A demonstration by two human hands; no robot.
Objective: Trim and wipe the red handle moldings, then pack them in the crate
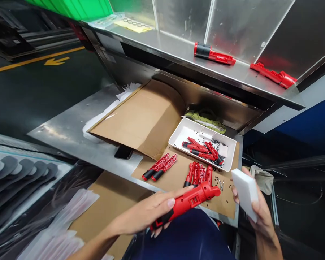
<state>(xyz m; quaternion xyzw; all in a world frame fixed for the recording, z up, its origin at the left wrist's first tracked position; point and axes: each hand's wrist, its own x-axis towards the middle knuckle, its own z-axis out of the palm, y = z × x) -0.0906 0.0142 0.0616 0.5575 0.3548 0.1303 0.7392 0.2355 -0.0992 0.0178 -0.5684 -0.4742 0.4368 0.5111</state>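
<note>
My left hand [154, 209] is wrapped round the black lower end of a red plastic tool housing [191, 200], which slants up to the right above my lap. In my right hand [262, 213] a white foam block [245, 191] stands on its narrow end, gripped between thumb and fingers, a little apart from the housing. Several red and black housing parts [197, 173] lie on the cardboard just beyond, partly hidden by the held one. Two more housing halves [161, 167] lie side by side farther left.
A white tray [176, 139] holds red parts and small black pieces. Left of it a large cardboard sheet [141, 115] leans over the metal table [62, 126]. Two red parts [276, 76] rest on the metal shelf [176, 47] above. A green bin [78, 7] stands at upper left.
</note>
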